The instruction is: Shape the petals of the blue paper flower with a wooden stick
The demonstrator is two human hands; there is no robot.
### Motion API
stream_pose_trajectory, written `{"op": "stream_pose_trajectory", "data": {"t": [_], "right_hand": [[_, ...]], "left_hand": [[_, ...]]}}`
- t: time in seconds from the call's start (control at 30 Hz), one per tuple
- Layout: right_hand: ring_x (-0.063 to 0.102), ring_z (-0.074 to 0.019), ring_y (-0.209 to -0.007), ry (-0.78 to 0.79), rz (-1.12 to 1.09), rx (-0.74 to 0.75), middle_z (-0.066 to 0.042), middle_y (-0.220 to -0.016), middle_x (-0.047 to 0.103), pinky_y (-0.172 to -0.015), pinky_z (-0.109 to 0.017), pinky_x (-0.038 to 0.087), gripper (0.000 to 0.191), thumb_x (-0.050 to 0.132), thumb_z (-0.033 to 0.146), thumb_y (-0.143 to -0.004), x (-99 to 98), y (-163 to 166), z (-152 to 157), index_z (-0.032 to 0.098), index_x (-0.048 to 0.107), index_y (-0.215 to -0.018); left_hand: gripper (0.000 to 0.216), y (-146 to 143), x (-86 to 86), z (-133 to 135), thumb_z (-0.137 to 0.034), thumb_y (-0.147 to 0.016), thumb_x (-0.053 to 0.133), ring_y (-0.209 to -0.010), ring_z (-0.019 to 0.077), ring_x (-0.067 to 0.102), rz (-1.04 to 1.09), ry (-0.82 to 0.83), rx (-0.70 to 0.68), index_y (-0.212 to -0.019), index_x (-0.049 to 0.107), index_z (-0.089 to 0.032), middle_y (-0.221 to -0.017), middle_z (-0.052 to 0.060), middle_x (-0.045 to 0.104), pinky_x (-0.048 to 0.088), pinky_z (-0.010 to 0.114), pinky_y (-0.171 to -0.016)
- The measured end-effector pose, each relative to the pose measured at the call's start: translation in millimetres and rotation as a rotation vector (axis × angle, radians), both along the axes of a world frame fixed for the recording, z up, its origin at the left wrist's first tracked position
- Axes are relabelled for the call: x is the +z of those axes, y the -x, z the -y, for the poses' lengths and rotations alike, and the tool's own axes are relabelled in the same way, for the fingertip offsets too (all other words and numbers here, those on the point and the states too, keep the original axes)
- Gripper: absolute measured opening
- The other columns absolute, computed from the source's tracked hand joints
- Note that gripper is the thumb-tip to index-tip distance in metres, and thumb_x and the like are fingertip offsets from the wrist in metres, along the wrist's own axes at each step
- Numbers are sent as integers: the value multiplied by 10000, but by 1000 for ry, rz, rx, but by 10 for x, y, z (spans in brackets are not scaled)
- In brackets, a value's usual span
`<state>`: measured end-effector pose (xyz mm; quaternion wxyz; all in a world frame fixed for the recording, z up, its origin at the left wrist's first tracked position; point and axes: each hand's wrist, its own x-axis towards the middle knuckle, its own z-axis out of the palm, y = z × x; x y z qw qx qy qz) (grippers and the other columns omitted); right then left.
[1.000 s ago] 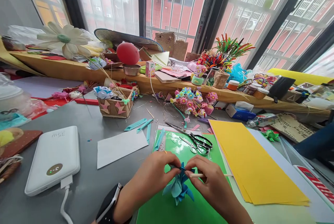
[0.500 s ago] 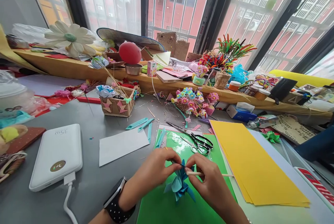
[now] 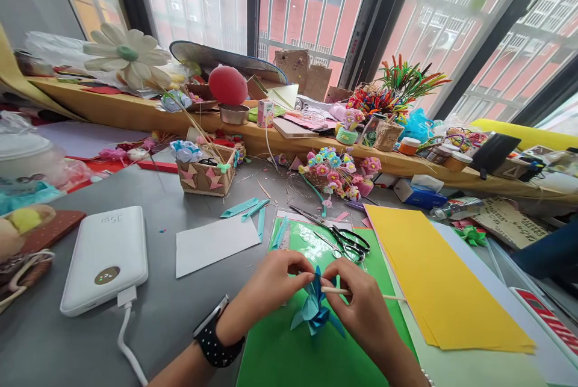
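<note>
A blue folded-paper flower with pointed petals hangs between my two hands, over the green sheet. My left hand pinches an upper petal between thumb and forefinger. Closed on the petals' other side, my right hand also grips a thin pale stick, which lies across its fingers and sticks out to the right. The fingertips hide part of the petal tips. Just beyond the hands lie black-handled scissors and a smaller pair beside them.
Yellow paper sheets lie on the right. A white paper piece, blue folded strips and a white power bank with its cable are on the left. Behind stand a cardboard basket and fluffy flowers.
Both hands stay at the blue flower, with fingers shifting slightly at its petal tips. The view has moved a little, so the surroundings appear slightly farther right.
</note>
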<state>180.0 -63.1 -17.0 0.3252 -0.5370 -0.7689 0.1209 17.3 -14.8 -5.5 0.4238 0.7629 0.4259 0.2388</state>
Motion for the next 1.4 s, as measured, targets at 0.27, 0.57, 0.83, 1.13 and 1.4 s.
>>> {"op": "stream_pose_trajectory", "data": {"t": [0.27, 0.57, 0.83, 1.13, 1.4], "right_hand": [[546, -134, -586, -89, 38, 34, -13, -707, 587, -460, -202, 364, 91, 469, 128, -778, -34, -60, -23, 194, 525, -748], [599, -152, -633, -139, 45, 38, -22, -713, 612, -548, -223, 446, 129, 455, 96, -762, -40, -73, -29, 197, 531, -739], [606, -156, -673, -243, 51, -4, -62, -840, 583, -572, -242, 466, 132, 447, 145, -815, -84, -73, -31, 185, 570, -790], [580, -125, -556, -238, 144, 10, -73, -887, 564, -501, -242, 468, 159, 451, 108, -759, -22, -94, -18, 175, 594, -746], [566, -130, -574, -346, 177, -5, -87, -862, 561, -494, -244, 442, 205, 398, 144, -843, -78, -44, -19, 158, 588, -766]], "left_hand": [[117, -56, 19, 61, -156, -729, 529, -729, 154, 618, -31, -153, 49, -710, 644, -165, -742, 10, 687, 447, 229, -679], [97, -46, -3, 93, -112, -720, 521, -743, 152, 593, -74, -257, 18, -718, 591, -179, -740, -5, 652, 436, 249, -698], [83, -54, -13, 94, -117, -746, 511, -746, 158, 580, -110, -381, 26, -710, 559, -175, -755, 10, 634, 429, 260, -704], [93, -71, -49, 108, -135, -753, 494, -707, 168, 567, -205, -531, 16, -736, 570, -188, -743, 11, 634, 417, 283, -673], [80, -52, -37, 90, -186, -749, 535, -764, 184, 589, -212, -367, -2, -804, 593, -189, -803, 17, 648, 428, 285, -690]]}}
